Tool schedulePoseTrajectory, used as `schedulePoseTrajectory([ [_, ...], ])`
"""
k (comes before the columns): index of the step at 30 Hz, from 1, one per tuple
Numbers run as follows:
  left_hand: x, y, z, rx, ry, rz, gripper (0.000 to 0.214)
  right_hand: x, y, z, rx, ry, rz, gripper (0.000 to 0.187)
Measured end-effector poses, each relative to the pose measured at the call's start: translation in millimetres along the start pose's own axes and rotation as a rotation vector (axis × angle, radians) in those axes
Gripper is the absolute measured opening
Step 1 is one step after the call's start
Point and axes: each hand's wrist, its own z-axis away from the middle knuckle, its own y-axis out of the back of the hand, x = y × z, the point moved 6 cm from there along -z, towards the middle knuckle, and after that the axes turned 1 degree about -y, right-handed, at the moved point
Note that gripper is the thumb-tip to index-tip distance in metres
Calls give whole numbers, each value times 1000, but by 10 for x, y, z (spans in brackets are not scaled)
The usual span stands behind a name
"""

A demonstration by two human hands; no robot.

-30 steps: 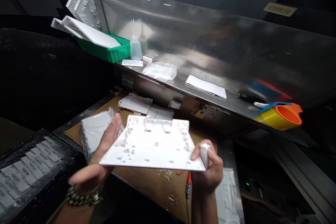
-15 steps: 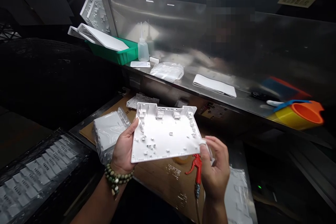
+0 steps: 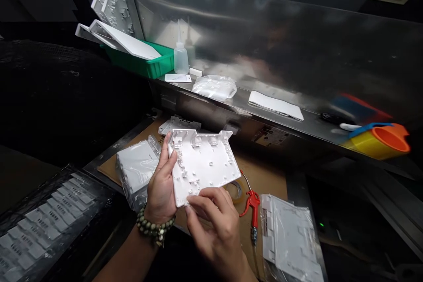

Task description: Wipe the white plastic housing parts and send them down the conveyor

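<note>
A white moulded plastic panel with small clips and ribs on its upper face is held over a cardboard sheet. My left hand, with a bead bracelet at the wrist, grips the panel's left edge, thumb on top. My right hand has its fingers curled at the panel's near corner, pinching it from below and in front. Whether a small white piece is still in that hand is hidden.
A red air blow gun and tape roll lie on the cardboard. Bagged white panels lie left and right. The steel shelf bears a green bin, squeeze bottle, bag and orange-yellow cups. Label sheets lie left.
The panel has been turned and tilted toward me. My right hand moved from the panel's right edge to its near corner. My left hand shifted to grip the left edge.
</note>
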Motion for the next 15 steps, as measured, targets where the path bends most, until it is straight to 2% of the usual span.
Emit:
schedulePoseTrajectory([
  [4,28,105,-89,19,-1,-22,62,-82,-165,-13,6,14,16,20],
  [7,94,274,-193,52,37,-19,63,59,-144,-22,10,-11,75,17],
  [9,163,401,-278,38,78,-11,62,304,44,-5,95,-105,123,15],
  [13,306,645,-427,16,154,4,57,750,536,131,378,-293,244,14],
  [15,338,741,-475,-9,196,41,56,827,596,172,386,-305,264,15],
])
